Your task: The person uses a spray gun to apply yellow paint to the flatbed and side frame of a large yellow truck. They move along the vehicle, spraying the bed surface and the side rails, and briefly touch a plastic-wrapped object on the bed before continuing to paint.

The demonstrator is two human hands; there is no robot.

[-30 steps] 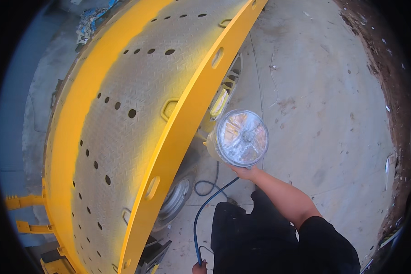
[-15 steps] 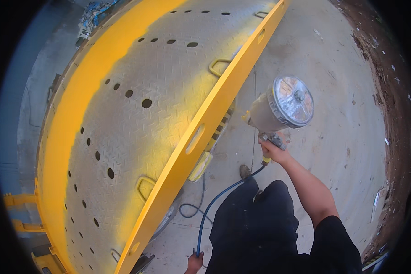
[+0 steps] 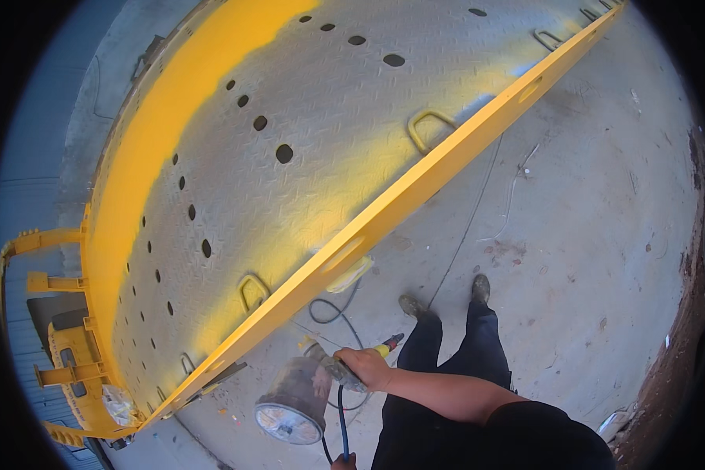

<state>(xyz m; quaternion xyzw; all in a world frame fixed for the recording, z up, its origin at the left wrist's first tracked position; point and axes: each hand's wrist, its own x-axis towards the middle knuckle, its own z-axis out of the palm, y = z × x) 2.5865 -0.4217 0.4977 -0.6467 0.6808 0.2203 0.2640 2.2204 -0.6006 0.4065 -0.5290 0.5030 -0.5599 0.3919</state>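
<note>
My right hand (image 3: 368, 368) is closed round the handle of a paint spray gun (image 3: 323, 362). The gun's grey, paint-smeared cup (image 3: 296, 392) hangs tilted, its round clear lid facing toward me. A yellow fitting (image 3: 383, 349) with a dark end sticks out past the hand. At the lower edge, my left hand (image 3: 343, 463) is partly in view, wrapped round a dark blue hose (image 3: 343, 423). Beside the gun runs a yellow side rail (image 3: 415, 188) along a metal deck (image 3: 235, 188) of raised-pattern plate, bare grey in the middle with yellow paint along both sides.
Rows of oval holes cross the deck, and metal loops (image 3: 423, 129) stand along its rail. Yellow brackets (image 3: 63, 282) and a yellow machine (image 3: 74, 368) lie at the far left. Looped hose (image 3: 329, 319) rests on the concrete floor (image 3: 556, 258). Brown soil (image 3: 666, 384) borders it at right.
My right hand has swung the spray gun left and nearer to me, turning its cup downward. My view has shifted and turned, with both feet now showing. The left hand still grips the hose.
</note>
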